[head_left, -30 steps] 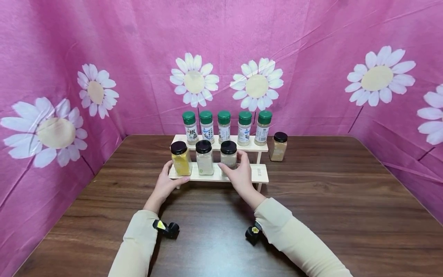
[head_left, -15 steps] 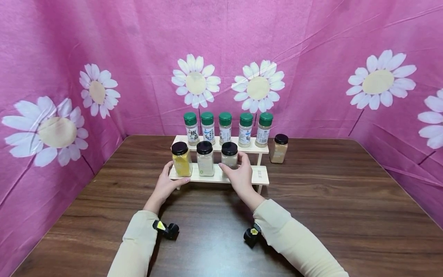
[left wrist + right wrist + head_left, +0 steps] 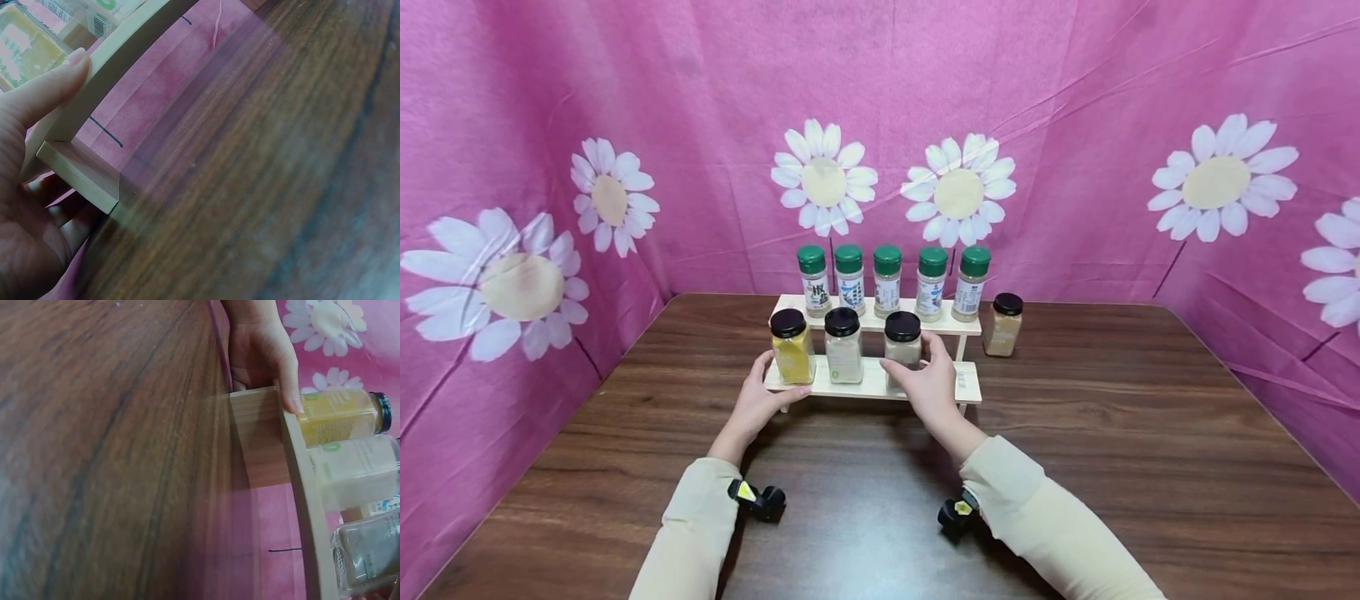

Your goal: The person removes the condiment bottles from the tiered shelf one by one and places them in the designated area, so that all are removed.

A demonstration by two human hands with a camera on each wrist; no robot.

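Observation:
A pale wooden two-tier spice rack (image 3: 868,387) stands on the table. My left hand (image 3: 757,404) grips the left end of its lower shelf. In the left wrist view its thumb (image 3: 59,84) lies on the shelf's front edge, the other fingers behind the rack's leg. My right hand (image 3: 931,385) holds a black-lidded jar (image 3: 904,337) of pale powder on the lower shelf, thumb in front and fingers round its right side. Left of it stand a black-lidded jar (image 3: 845,354) of off-white powder and one of yellow powder (image 3: 793,354).
Several green-capped shaker bottles (image 3: 887,283) line the rack's upper shelf. A black-lidded jar (image 3: 1003,329) of tan powder stands on the brown wooden table (image 3: 1112,433), right of the rack. A pink cloth (image 3: 715,200) with daisies hangs behind and at both sides.
My right hand has shifted slightly to the right along the lower shelf with the jar, widening the gap to the middle jar. The left hand keeps its grip on the rack.

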